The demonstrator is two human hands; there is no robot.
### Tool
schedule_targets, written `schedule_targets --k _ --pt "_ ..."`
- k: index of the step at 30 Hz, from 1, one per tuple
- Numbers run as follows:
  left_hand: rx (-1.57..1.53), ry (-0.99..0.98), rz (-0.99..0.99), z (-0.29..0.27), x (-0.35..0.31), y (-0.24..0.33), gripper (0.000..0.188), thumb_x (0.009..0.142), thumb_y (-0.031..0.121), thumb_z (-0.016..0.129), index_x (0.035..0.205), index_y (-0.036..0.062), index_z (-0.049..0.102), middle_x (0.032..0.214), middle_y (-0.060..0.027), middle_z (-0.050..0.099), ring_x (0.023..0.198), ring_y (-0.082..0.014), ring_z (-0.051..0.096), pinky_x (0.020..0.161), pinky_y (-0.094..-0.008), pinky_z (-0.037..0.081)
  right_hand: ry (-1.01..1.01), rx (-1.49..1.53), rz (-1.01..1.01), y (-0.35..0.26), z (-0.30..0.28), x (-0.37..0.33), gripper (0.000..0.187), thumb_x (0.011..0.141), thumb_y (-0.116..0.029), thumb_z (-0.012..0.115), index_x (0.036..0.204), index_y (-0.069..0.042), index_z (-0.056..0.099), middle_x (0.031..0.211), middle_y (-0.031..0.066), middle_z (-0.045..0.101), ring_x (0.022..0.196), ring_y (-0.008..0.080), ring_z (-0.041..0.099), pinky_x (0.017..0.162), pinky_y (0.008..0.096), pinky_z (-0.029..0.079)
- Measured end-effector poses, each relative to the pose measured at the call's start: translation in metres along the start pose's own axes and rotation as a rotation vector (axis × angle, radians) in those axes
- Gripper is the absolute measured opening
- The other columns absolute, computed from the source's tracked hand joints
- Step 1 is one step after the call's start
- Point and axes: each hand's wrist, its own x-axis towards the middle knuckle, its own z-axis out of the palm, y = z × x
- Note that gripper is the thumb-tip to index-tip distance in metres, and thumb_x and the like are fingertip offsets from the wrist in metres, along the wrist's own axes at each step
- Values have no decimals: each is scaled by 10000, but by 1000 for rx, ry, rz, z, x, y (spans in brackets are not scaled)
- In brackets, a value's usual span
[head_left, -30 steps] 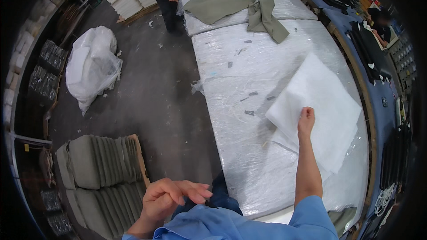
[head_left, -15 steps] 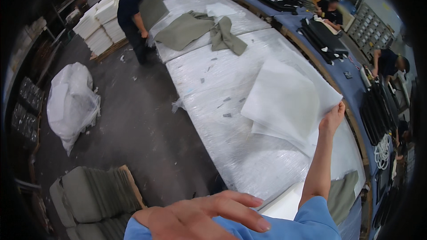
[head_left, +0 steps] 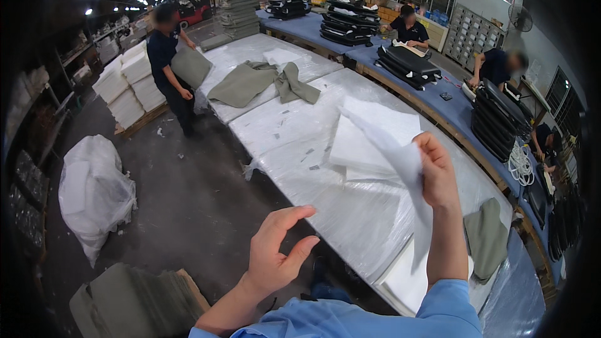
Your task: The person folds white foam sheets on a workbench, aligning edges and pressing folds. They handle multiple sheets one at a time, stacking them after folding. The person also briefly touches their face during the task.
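Observation:
My right hand pinches the edge of a thin white sheet, which hangs in a narrow fold over the table and down past my wrist. Behind it, other white sheets lie flat on a table covered in clear plastic film. My left hand is raised near the table's left edge, thumb and fingers apart, holding nothing. By my right forearm lie a stack of white sheets and a grey-green fabric piece.
Grey-green cloth lies farther along the table, where a co-worker holds a grey-green panel. Blue worktables with black padded pieces run along the right. A white plastic bag and grey-green stacks stand on the left.
My right hand has lifted the white sheet's edge and drawn it left, folding it upright. The left hand has moved away and opened wider. The view has tilted upward.

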Motion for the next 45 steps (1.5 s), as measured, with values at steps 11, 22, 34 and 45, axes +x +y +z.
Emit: schedule_targets --k 11,22,34,45 --pt "-147 -29 -841 -92 -214 -70 758 843 169 836 1495 74 460 1430 -159 571 1335 -285 531 1091 -429 434 -36 267 31 -77 108 -137 10 1010 -87 606 1016 -79 604 870 -32 644 747 33 587 669 193 467" --pt "-743 176 -750 -67 -170 -124 487 864 21 771 1316 2 590 1274 -123 670 1159 -250 641 1021 -404 500 364 223 221 -18 13 -182 174 1006 -92 583 1175 -59 613 1035 54 704 927 156 693 831 313 584" --pt "-583 160 -932 -81 -188 -86 344 908 69 750 1212 -56 651 1134 -133 722 1004 -247 698 899 -383 562 456 309 848 182 85 -359 324 979 -187 694 1282 -100 620 1040 47 707 864 171 686 755 365 558" --pt "-467 243 -817 -192 -218 -45 459 915 76 702 1335 -44 564 1243 -156 684 1119 -294 674 967 -441 552 238 445 335 114 88 -309 361 920 -95 741 1263 -12 662 1167 96 717 1080 192 664 976 378 518"
